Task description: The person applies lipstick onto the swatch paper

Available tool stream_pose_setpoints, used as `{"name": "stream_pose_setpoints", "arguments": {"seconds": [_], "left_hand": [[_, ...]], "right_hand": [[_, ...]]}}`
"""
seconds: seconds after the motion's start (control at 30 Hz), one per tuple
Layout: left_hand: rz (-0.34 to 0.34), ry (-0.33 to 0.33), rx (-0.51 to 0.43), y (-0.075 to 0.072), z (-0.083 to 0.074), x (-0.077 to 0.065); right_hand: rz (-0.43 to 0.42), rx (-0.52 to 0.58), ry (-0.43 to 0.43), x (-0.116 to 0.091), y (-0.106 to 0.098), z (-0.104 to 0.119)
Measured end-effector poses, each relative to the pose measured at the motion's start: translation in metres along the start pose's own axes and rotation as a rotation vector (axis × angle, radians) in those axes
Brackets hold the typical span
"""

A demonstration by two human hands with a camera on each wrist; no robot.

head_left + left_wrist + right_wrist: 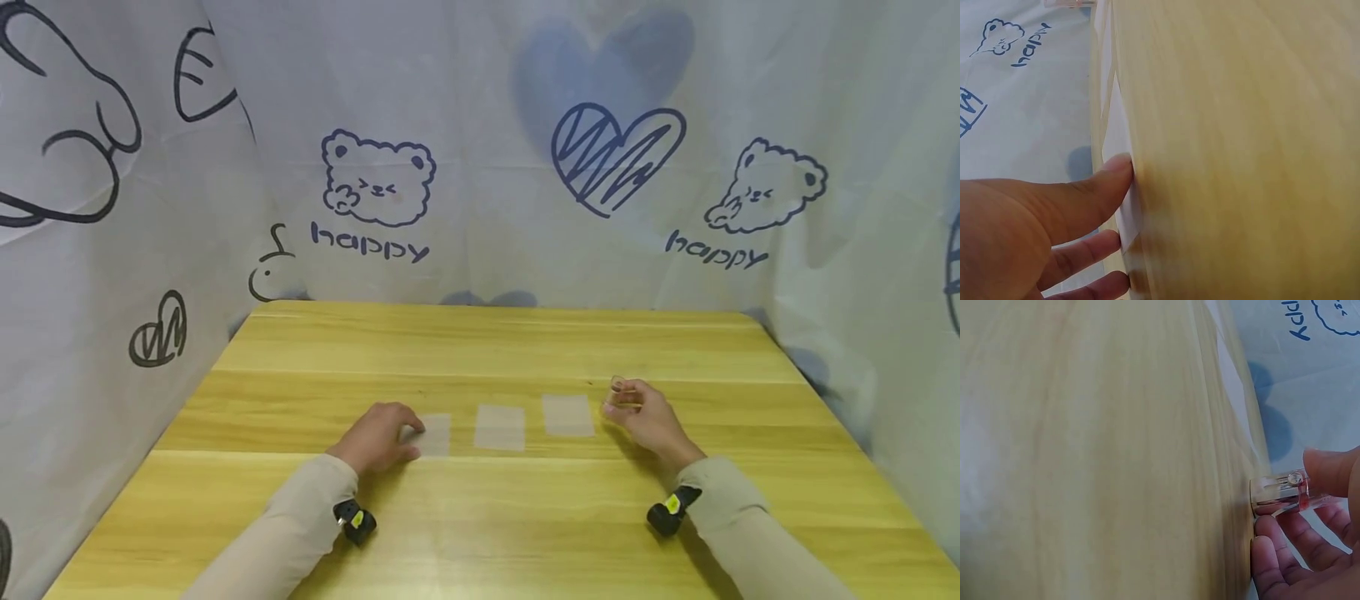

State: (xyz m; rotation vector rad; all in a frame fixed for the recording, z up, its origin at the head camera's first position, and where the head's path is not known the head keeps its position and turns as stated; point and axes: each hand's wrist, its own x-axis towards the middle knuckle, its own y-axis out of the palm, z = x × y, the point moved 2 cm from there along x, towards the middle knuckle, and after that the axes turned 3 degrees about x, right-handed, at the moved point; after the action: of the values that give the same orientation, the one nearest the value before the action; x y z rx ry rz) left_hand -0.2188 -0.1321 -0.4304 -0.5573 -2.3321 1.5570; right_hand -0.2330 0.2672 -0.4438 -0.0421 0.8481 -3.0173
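Three small thin whitish squares of paper lie in a row on the wooden table: a left one, a middle one and a right one. My left hand rests at the left square, its thumb and fingers touching the square's edge region, the fingers loosely bent. In the left wrist view the thumb lies against the white paper. Right of the row, my right hand grips a small clear object with a shiny round piece and a red band. Its exact kind cannot be told.
The wooden table reaches to a pale cloth backdrop with drawn bears and hearts. More cloth hangs along the left side and the right side. Black camera straps sit on both wrists.
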Motion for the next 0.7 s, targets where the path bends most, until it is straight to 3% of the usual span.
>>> {"name": "stream_pose_setpoints", "arguments": {"seconds": [0.23, 0.43, 0.7], "left_hand": [[0.018, -0.02, 0.003, -0.001, -0.002, -0.005], [0.019, -0.002, 0.011, -0.005, -0.005, -0.001], [0.031, -0.033, -0.006, -0.004, -0.008, -0.001]], "right_hand": [[0.01, -0.074, -0.031, 0.0, 0.004, -0.003], [-0.011, -0.08, -0.03, 0.0, -0.001, 0.002], [-0.01, -0.083, -0.052, -0.002, -0.005, 0.009]]}}
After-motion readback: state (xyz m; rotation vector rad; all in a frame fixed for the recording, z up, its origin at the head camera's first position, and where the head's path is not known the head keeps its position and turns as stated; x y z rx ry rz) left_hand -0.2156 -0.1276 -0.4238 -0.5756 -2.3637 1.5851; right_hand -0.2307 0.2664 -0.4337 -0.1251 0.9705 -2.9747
